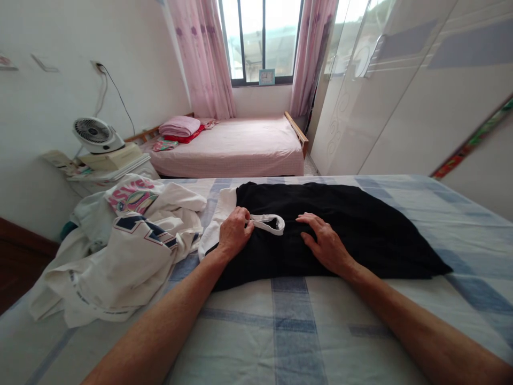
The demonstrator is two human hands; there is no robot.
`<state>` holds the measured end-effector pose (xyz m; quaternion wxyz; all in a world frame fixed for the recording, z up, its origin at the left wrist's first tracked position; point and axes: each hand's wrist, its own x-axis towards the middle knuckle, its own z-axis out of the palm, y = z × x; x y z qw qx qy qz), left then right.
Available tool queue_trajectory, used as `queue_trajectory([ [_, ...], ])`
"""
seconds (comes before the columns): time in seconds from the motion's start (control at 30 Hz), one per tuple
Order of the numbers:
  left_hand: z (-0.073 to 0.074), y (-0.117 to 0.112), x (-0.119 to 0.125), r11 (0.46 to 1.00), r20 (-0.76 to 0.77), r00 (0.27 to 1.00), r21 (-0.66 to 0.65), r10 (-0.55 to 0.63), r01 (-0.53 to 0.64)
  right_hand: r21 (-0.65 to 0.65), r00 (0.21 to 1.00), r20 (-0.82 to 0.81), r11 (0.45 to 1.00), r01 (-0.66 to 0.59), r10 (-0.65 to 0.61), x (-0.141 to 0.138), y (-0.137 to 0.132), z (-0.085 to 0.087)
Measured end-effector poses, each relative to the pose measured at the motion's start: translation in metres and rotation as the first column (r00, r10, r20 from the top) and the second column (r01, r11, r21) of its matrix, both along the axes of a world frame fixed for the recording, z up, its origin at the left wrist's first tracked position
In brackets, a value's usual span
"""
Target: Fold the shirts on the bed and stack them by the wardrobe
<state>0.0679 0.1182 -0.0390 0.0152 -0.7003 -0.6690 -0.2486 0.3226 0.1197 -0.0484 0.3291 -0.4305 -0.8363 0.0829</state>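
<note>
A black garment (352, 224) with a white sleeve and white-trimmed collar (269, 223) lies spread across the blue-and-white checked bed (288, 331) in front of me. My left hand (234, 234) is closed on the garment at the left end of the collar, pinching the white trim. My right hand (325, 241) lies flat on the black cloth just right of the collar, fingers stretched out and pointing left. Both forearms reach in from the lower edge of the view.
A heap of white printed clothes (120, 246) lies on the bed to the left. Beyond it stand a small white fan (96, 135) on a cluttered side table, a second bed with pink sheets (240, 144), pink curtains, a window and a white wardrobe (401, 91) on the right.
</note>
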Motion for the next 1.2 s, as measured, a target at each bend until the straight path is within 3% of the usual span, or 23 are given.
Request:
queue_trajectory([
  [0.17, -0.001, 0.001, -0.001, 1.0, 0.059, 0.998, 0.021, -0.023, 0.022, 0.064, 0.959, 0.143, 0.965, -0.254, 0.243, -0.002, -0.012, 0.009],
  [0.23, -0.001, 0.001, -0.003, 0.998, 0.091, 0.996, 0.07, -0.006, 0.0, 0.01, 0.96, 0.147, 0.97, -0.244, 0.24, -0.004, -0.013, 0.009],
  [0.33, 0.002, 0.0, -0.004, 0.979, 0.11, 0.994, 0.203, -0.022, -0.001, -0.082, 0.992, 0.033, 0.989, -0.12, 0.123, -0.005, -0.009, 0.006],
  [0.43, 0.01, -0.006, 0.0, 0.934, 0.094, 0.96, 0.273, -0.264, 0.23, -0.106, 0.994, 0.049, 0.991, -0.087, 0.093, -0.004, -0.007, 0.003],
  [0.5, 0.018, -0.012, 0.007, 0.887, 0.059, 0.902, 0.219, -0.429, 0.407, -0.085, 0.986, 0.113, 0.99, -0.111, 0.12, -0.005, -0.006, 0.001],
  [0.57, 0.026, -0.019, 0.017, 0.871, 0.013, 0.877, 0.13, -0.48, 0.475, -0.069, 0.981, 0.143, 0.99, -0.124, 0.133, -0.005, -0.007, 0.0],
  [0.67, 0.031, -0.028, 0.031, 0.899, -0.06, 0.9, 0.04, -0.433, 0.435, -0.06, 0.981, 0.143, 0.991, -0.122, 0.129, -0.006, -0.006, -0.001],
  [0.83, 0.028, -0.028, 0.033, 0.968, -0.066, 0.969, -0.106, -0.237, 0.229, -0.057, 0.98, 0.156, 0.992, -0.113, 0.121, -0.005, -0.005, -0.004],
  [1.0, 0.028, -0.02, 0.025, 0.931, 0.225, 0.942, -0.212, -0.25, 0.298, -0.05, 0.98, 0.161, 0.993, -0.108, 0.114, -0.005, -0.005, -0.004],
  [1.13, 0.023, -0.018, 0.029, 0.948, 0.203, 0.957, -0.2, -0.207, 0.247, -0.039, 0.98, 0.159, 0.992, -0.116, 0.121, -0.006, -0.006, -0.003],
  [1.2, 0.016, -0.016, 0.031, 0.95, 0.221, 0.943, -0.132, -0.25, 0.283, -0.028, 0.979, 0.155, 0.991, -0.131, 0.134, -0.006, -0.006, -0.003],
])
